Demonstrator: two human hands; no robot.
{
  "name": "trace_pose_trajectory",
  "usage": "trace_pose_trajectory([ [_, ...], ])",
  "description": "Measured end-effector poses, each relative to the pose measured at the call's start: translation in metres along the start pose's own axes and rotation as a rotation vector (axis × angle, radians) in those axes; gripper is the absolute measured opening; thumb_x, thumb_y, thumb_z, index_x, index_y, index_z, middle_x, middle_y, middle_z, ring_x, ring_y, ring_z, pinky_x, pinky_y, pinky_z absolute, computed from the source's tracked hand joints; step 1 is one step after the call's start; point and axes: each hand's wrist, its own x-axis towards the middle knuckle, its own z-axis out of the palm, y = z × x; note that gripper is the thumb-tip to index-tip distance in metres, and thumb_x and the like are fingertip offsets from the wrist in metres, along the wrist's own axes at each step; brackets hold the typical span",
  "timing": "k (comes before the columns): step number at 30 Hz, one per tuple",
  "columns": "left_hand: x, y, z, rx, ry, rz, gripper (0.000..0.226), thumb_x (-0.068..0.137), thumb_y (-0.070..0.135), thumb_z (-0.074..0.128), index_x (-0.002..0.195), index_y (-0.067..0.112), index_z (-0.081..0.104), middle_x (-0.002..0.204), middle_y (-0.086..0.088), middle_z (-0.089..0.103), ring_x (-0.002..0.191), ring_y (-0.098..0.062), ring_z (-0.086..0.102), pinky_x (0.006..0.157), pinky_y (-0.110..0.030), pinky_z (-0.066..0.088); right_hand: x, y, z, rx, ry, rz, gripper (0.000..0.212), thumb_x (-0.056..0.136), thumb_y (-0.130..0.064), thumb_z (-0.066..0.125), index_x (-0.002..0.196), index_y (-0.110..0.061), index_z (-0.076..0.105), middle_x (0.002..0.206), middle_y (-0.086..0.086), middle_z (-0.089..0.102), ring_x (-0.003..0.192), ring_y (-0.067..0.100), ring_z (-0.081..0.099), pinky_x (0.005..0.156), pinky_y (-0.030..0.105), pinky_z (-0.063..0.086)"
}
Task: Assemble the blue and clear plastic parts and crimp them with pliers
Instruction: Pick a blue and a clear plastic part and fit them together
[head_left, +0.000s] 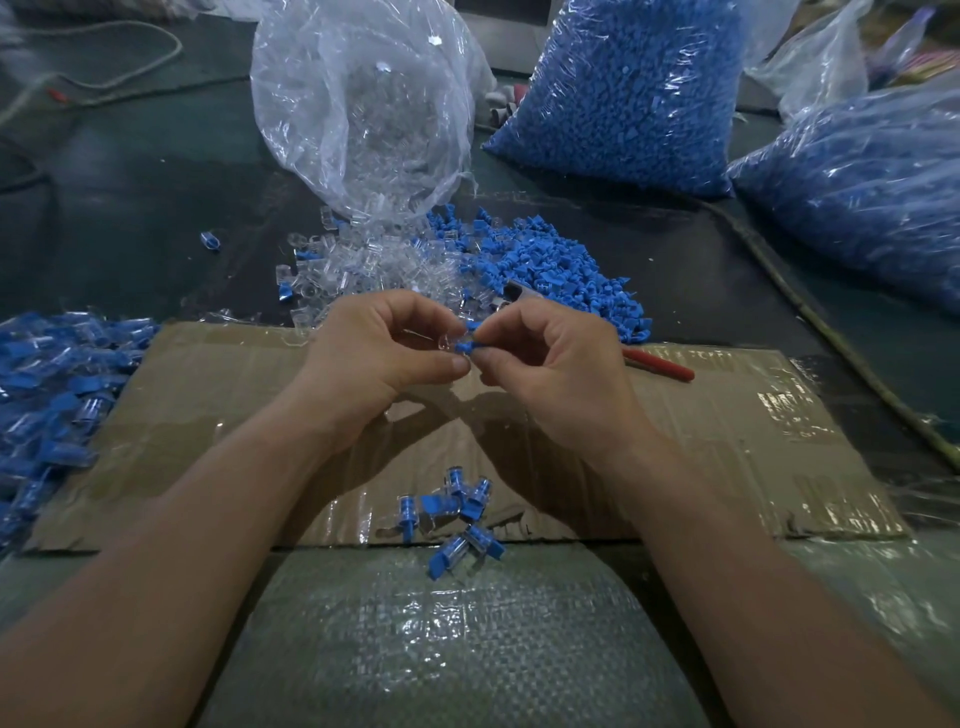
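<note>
Pinching a clear part (445, 340) between thumb and curled fingers of the left hand (384, 353), held up over the cardboard (727, 441). Pinching a blue part (466, 347) in the curled fingertips of the right hand (550, 374), end pressed against the clear part, touching; hard to tell how far in. Behind the right hand, pliers (660, 365) lying across the cardboard's far edge, red handle out to the right, head near the blue pile (561, 270). Left of that pile and mixing with it, a clear pile (353, 265) at the mouth of an open clear bag (363, 104). Farther back and right, two full blue bags (634, 88). Near the cardboard's front edge, below the wrists, a small cluster of joined pieces (457, 514). At far left, a heap (47, 389) of more of them, overlapping the cardboard's left end. Under the forearms, a woven sack (441, 623)
</note>
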Motion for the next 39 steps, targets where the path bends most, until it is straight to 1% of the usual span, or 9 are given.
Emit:
trace_pose_trajectory([
  [4, -0.0013, 0.0007, 0.0011, 0.014, -0.027, 0.015, 0.020, 0.066, -0.007, 0.070, 0.076, 0.010, 0.068, 0.074, -0.011, 0.071, 0.065, -0.020, 0.069, 0.056, -0.024, 0.056, 0.0012, 0.0014, -0.0004, 0.031, 0.048, 0.030, 0.015, 0.078, -0.004, 0.070, 0.078, -0.018, 0.064, 0.078, 0.001, 0.067, 0.071, 0.015, 0.066, 0.069, 0.033, 0.056],
  [8, -0.0012, -0.0006, 0.0014, 0.053, 0.008, 0.059, 0.016, 0.067, -0.004, 0.071, 0.079, 0.007, 0.068, 0.075, -0.010, 0.071, 0.069, -0.024, 0.070, 0.061, -0.027, 0.058, 0.0004, -0.0006, -0.0015, 0.108, 0.000, 0.042, 0.017, 0.074, -0.007, 0.072, 0.078, -0.022, 0.065, 0.076, -0.005, 0.067, 0.067, 0.008, 0.067, 0.066, 0.021, 0.056],
  [11, -0.0003, -0.0020, 0.0008, 0.066, 0.043, 0.069, 0.018, 0.068, -0.005, 0.072, 0.077, 0.009, 0.068, 0.074, -0.009, 0.071, 0.071, -0.025, 0.070, 0.066, -0.032, 0.059, -0.0003, -0.0004, -0.0009, 0.136, -0.030, 0.030, 0.018, 0.074, -0.005, 0.070, 0.088, -0.017, 0.067, 0.080, -0.007, 0.067, 0.070, 0.005, 0.067, 0.068, 0.017, 0.054],
  [17, 0.0009, -0.0029, -0.0003, 0.090, 0.037, 0.110, 0.023, 0.066, -0.005, 0.072, 0.073, 0.017, 0.069, 0.072, -0.003, 0.072, 0.068, -0.017, 0.070, 0.063, -0.023, 0.057, -0.0001, 0.0003, -0.0007, 0.095, 0.026, -0.003, 0.019, 0.076, -0.004, 0.070, 0.092, -0.014, 0.070, 0.082, -0.010, 0.064, 0.076, 0.001, 0.063, 0.072, 0.016, 0.052],
  [22, 0.0003, -0.0023, -0.0002, 0.065, 0.010, 0.113, 0.019, 0.065, -0.001, 0.072, 0.074, 0.016, 0.071, 0.075, -0.006, 0.072, 0.070, -0.022, 0.070, 0.066, -0.031, 0.059, 0.0019, 0.0009, -0.0023, 0.046, 0.056, 0.039, 0.026, 0.076, -0.011, 0.072, 0.099, -0.018, 0.063, 0.092, -0.006, 0.062, 0.082, 0.002, 0.061, 0.074, 0.013, 0.050],
  [26, -0.0010, -0.0008, -0.0007, 0.050, 0.021, 0.100, 0.018, 0.058, 0.011, 0.073, 0.075, 0.016, 0.071, 0.073, -0.008, 0.072, 0.069, -0.024, 0.070, 0.068, -0.037, 0.059, 0.0027, 0.0011, -0.0015, 0.128, -0.040, 0.150, 0.034, 0.080, -0.008, 0.067, 0.113, -0.010, 0.060, 0.102, 0.001, 0.066, 0.092, 0.007, 0.064, 0.083, 0.020, 0.052],
  [32, -0.0036, 0.0017, 0.0000, 0.031, -0.001, 0.134, 0.017, 0.055, 0.011, 0.073, 0.069, 0.018, 0.070, 0.070, -0.001, 0.070, 0.066, -0.016, 0.069, 0.063, -0.026, 0.058, 0.0011, -0.0029, -0.0042, 0.242, -0.110, 0.132, 0.022, 0.083, -0.001, 0.062, 0.103, -0.010, 0.065, 0.089, -0.002, 0.068, 0.079, 0.006, 0.065, 0.074, 0.017, 0.052],
  [36, -0.0039, 0.0016, -0.0010, -0.012, -0.059, 0.131, 0.022, 0.071, -0.006, 0.067, 0.074, 0.016, 0.070, 0.070, -0.002, 0.068, 0.066, -0.019, 0.067, 0.064, -0.027, 0.058, 0.0009, -0.0035, -0.0061, 0.268, -0.076, 0.121, 0.020, 0.079, -0.004, 0.066, 0.096, -0.014, 0.067, 0.086, -0.002, 0.069, 0.079, 0.006, 0.067, 0.073, 0.017, 0.052],
  [39, -0.0037, 0.0035, -0.0007, -0.030, -0.079, 0.111, 0.006, 0.074, 0.007, 0.066, 0.077, 0.012, 0.066, 0.066, -0.004, 0.070, 0.061, -0.015, 0.067, 0.058, -0.023, 0.055, 0.0002, -0.0035, -0.0066, 0.271, -0.084, 0.106, 0.019, 0.077, -0.005, 0.068, 0.094, -0.014, 0.068, 0.080, -0.008, 0.068, 0.074, 0.002, 0.067, 0.066, 0.011, 0.049],
])
